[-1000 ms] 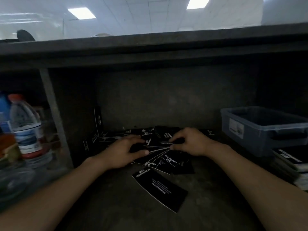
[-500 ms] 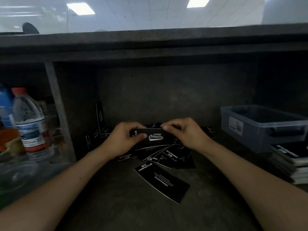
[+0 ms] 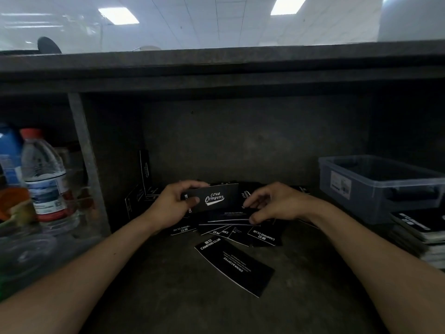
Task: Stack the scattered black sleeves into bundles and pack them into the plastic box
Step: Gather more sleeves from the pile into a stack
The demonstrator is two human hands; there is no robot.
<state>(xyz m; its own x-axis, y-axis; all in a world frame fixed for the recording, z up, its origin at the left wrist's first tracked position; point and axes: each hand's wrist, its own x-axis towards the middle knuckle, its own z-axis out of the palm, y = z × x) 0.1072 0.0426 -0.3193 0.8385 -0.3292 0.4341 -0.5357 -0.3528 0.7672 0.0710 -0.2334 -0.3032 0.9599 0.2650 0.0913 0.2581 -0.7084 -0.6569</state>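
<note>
The left hand (image 3: 168,208) grips a black sleeve (image 3: 214,197) printed "Camping Club", thumb on its front face and fingers curled over its top edge, holding it upright just above the scattered pile of sleeves (image 3: 265,235) at the far middle of the desk (image 3: 168,297). The right hand (image 3: 279,203) is just to the right of it, fingers and thumb curled in a C at the right end of the pile's upper sleeves; whether it actually has hold of one I cannot tell. One single sleeve (image 3: 234,266) lies flat, nearer than the pile. More sleeves lean upright (image 3: 144,172) in the far left corner. The plastic box (image 3: 375,196) stands at the right, with a stack of dark printed items (image 3: 416,227) near it. A water bottle (image 3: 44,179) stands at far left.
</note>
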